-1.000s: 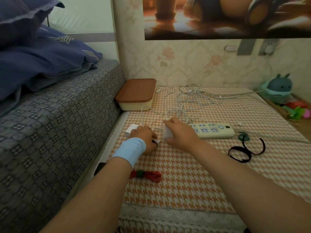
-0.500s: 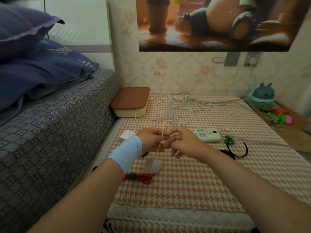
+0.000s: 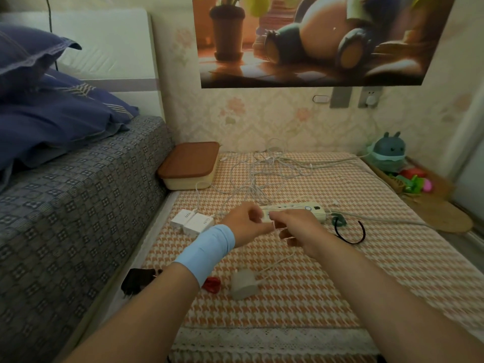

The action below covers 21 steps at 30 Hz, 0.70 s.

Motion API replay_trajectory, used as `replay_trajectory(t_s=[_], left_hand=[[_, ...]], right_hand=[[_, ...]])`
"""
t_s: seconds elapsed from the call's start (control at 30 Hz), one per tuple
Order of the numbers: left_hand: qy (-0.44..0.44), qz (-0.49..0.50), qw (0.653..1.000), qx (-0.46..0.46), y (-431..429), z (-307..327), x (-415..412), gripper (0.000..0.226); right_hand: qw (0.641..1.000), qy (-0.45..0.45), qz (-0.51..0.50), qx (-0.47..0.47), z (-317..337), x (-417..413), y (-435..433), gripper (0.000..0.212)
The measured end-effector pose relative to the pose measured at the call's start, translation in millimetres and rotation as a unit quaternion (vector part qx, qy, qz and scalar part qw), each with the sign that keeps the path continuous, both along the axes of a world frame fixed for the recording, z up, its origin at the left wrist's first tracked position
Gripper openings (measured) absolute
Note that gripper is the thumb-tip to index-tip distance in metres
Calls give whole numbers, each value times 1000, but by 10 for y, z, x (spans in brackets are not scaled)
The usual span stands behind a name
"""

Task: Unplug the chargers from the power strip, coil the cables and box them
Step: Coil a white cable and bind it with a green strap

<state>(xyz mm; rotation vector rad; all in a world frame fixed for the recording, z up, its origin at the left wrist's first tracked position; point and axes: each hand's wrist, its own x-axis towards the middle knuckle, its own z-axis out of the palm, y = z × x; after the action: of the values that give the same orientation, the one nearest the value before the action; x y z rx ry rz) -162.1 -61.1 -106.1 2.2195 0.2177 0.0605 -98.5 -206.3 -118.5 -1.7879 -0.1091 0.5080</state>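
My left hand (image 3: 245, 223) and my right hand (image 3: 298, 229) meet above the checked cloth and pinch a thin white cable between them. That cable runs down to a white charger brick (image 3: 243, 284) lying on the cloth near me. A cream power strip (image 3: 311, 211) lies just behind my hands, partly hidden by them. Two more white chargers (image 3: 192, 221) sit side by side to the left. A tangle of white cables (image 3: 264, 174) spreads behind the strip. The cream box with a brown lid (image 3: 190, 165) stands shut at the back left.
A grey patterned bed edge (image 3: 78, 205) borders the left side. Near me lie a black plug (image 3: 137, 280) and a red tie (image 3: 211, 284). A black strap (image 3: 351, 233) and a green tie (image 3: 337, 221) lie right of the strip. Toys (image 3: 390, 153) sit at the far right.
My right hand pulled a white charger off the power strip. Both hands rose and took hold of its cable, and the brick now lies on the cloth near me.
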Motion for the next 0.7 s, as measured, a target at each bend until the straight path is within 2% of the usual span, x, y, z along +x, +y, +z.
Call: replay_trajectory(t_s=[0.07, 0.1, 0.17, 0.2, 0.3, 0.4, 0.5, 0.57, 0.63, 0.7], left_hand=[[-81, 48, 995, 15, 4, 20, 61, 51], [-77, 34, 996, 1, 19, 26, 85, 61], [-6, -13, 999, -41, 30, 21, 109, 76], [23, -31, 998, -47, 35, 11, 114, 72], [18, -41, 998, 33, 86, -5, 167, 20], [5, 14, 992, 125, 120, 6, 205, 26], [-67, 79, 978, 183, 175, 18, 211, 28], [-121, 106, 978, 130, 240, 78, 221, 26], [-145, 100, 984, -37, 318, 145, 235, 28], [-136, 87, 959, -234, 363, 230, 214, 39]], right_hand=[[998, -41, 48, -3, -15, -9, -2, 20], [996, -62, 71, -1, -22, -16, 10, 20], [988, -115, 106, -18, -38, -26, 35, 24], [982, -145, 113, -38, -48, -16, 40, 29], [969, -193, 138, -70, -64, 41, 40, 46], [966, -165, 179, -88, -81, 65, 47, 43], [943, -231, 160, -176, -147, 165, 42, 33], [926, -247, 164, -233, -193, 234, -21, 31], [891, -238, 228, -311, -240, 259, -92, 47], [852, -214, 306, -366, -297, 247, -99, 58]])
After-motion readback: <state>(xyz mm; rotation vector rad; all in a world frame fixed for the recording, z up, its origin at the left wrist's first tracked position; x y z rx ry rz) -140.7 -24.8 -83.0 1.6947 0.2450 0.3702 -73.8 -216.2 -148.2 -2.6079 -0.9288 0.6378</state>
